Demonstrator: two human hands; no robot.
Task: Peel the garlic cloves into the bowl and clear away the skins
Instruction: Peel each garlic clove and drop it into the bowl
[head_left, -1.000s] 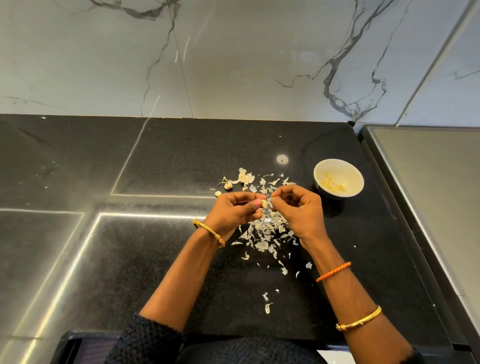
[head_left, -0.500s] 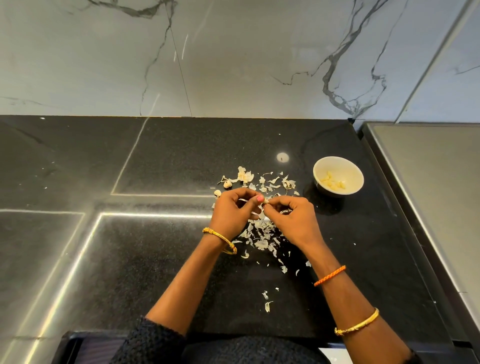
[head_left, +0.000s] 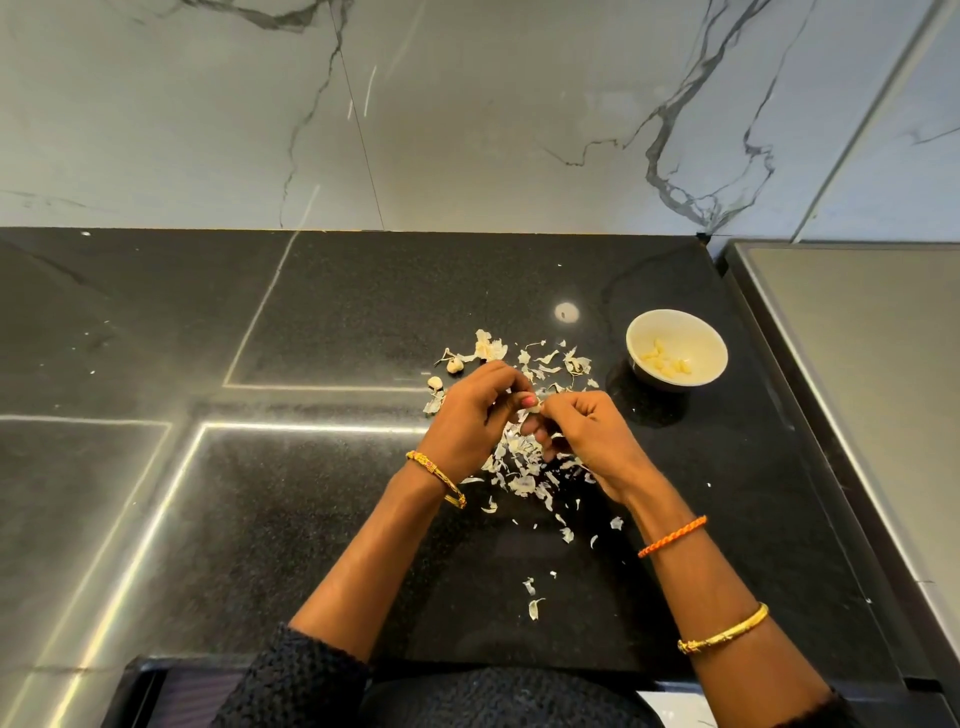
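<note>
Hands have barely shifted over the last second — both stay mid-counter, the right one drifting slightly nearer the person, same clove between them. Left hand (head_left: 475, 415) has fingers curled, pinching a small pale garlic clove (head_left: 534, 409) against the thumb; right hand (head_left: 592, 441) pinches the same clove from the other side, fingertips curled tight, likely stripping skin. Clove sits above the skin pile (head_left: 519, 462) in the middle of the black counter (head_left: 311, 519). Progress, judging by the layout: partway. White bowl (head_left: 676, 348) near the counter's right edge, toward the back, holds several peeled cloves (head_left: 667, 362) in a loose cluster on its floor — mostly empty otherwise. At least two unpeeled cloves (head_left: 455, 365) lie just behind the left hand toward the back wall, so peeling isn't finished. Clearing not started — papery skins are scattered from behind the hands down toward the front edge of the counter, a few stray flakes (head_left: 535, 608) well apart from the main pile. Left to do: finish this clove, drop it in the bowl, peel the remaining ones, then gather every skin, including the outliers near the front edge.
</note>
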